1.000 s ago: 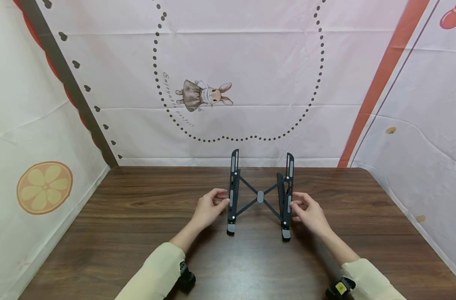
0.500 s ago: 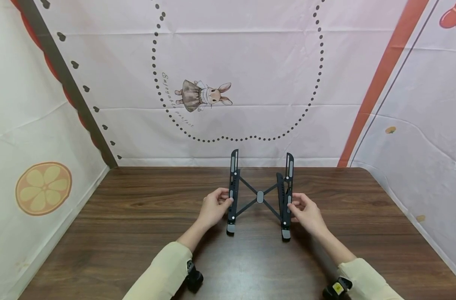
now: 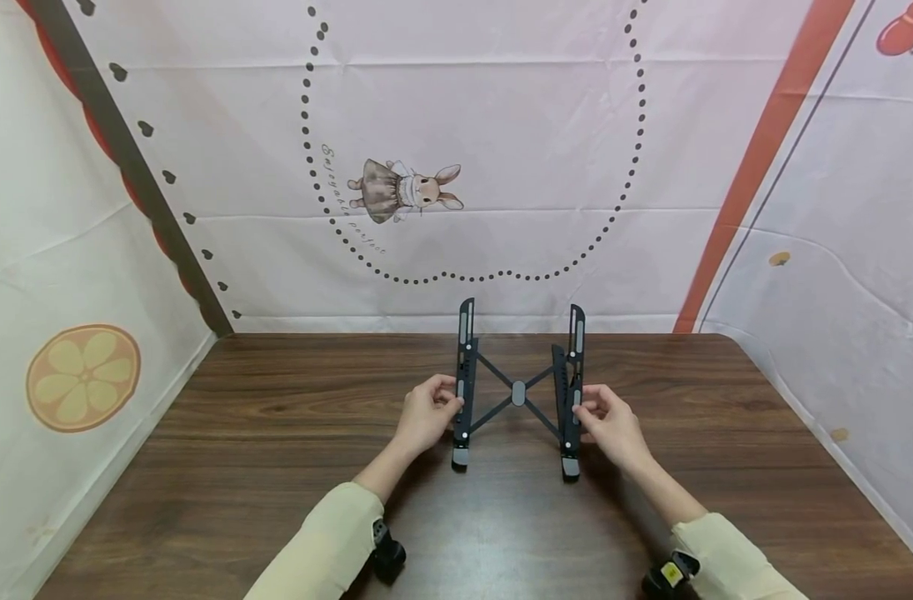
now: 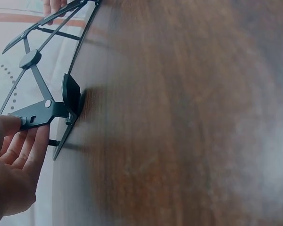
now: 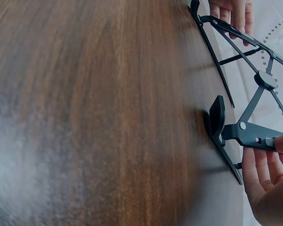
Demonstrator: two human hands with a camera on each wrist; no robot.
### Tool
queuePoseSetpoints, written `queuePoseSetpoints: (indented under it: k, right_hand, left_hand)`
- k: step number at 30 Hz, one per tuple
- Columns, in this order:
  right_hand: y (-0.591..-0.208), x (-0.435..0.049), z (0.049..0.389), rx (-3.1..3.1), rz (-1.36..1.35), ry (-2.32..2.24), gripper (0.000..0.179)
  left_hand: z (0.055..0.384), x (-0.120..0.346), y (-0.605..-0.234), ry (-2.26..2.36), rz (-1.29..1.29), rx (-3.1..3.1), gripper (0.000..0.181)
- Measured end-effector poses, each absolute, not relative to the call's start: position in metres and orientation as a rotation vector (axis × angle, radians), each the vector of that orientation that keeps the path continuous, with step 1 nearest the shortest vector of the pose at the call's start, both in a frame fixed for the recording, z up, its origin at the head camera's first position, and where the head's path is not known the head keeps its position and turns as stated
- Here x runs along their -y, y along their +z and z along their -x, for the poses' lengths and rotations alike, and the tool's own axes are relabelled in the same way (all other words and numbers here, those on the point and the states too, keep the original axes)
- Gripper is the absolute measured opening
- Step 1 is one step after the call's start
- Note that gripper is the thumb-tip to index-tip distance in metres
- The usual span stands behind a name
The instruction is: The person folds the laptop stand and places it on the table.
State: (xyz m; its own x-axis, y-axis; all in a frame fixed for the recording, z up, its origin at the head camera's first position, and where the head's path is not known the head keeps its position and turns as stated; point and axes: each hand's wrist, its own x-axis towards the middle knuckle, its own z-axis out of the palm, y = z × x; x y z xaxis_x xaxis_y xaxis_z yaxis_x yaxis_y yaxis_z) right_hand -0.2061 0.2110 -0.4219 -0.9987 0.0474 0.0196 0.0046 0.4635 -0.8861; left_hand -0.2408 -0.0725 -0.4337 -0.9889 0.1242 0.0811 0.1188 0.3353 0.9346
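A black folding laptop stand (image 3: 518, 393) stands unfolded on the wooden table, its two side rails joined by an X-shaped brace with a grey hub. My left hand (image 3: 425, 413) pinches the left rail near its middle, thumb on top and fingers beneath. On the other side my right hand (image 3: 612, 423) pinches the right rail the same way. The left wrist view shows the stand's front lip (image 4: 71, 94) turned up near the left hand's fingers. In the right wrist view the right-hand lip (image 5: 218, 117) is likewise raised, and the rail rises at a slant above its base bar.
The brown wooden table (image 3: 291, 375) reaches back to a printed cloth backdrop (image 3: 501, 150) with a rabbit drawing. Cloth also hangs on the left and right sides. Each wrist wears a black camera, seen at the left cuff (image 3: 387, 553) and the right cuff (image 3: 671, 573).
Both hands have moved slightly inward, and their thumbs have come onto the rails of the laptop stand. The stand keeps its shape and place; the view shifts slightly.
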Motion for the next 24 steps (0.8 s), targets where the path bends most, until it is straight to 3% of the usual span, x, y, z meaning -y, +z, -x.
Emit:
queuePoseSetpoints:
  k: [24]
  right_hand:
    - [-0.422,-0.189,0.216,2.617,0.029,1.728,0.026]
  left_hand:
    - [0.235,0.099,-0.435,1.777,-0.163,-2.579,0.029]
